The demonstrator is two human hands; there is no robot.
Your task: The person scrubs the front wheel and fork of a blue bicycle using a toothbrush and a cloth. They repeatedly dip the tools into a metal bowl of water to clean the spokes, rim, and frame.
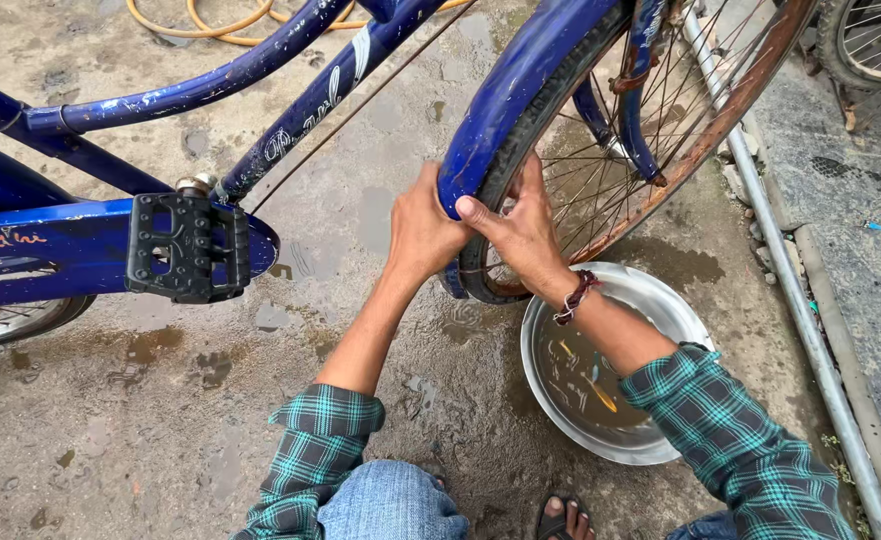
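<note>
A blue bicycle (260, 90) stands in front of me on wet concrete. Its front wheel has a rusty rim (700, 140) with thin spokes and a black tyre (520, 150) under a blue mudguard (500, 100). My left hand (422, 232) grips the tyre's lower edge from the left side, fingers wrapped behind it. My right hand (518, 232) holds the same stretch of tyre from the right, thumb pressed on the mudguard's lower tip. A beaded band sits on my right wrist. Both sleeves are green plaid.
A round metal basin (560, 410) of murky water sits on the ground under my right forearm. A black pedal (186, 248) juts out at left. A metal pipe (810, 320) runs along the right. A yellow hose (210, 25) lies at the top. Another wheel (875, 40) shows top right.
</note>
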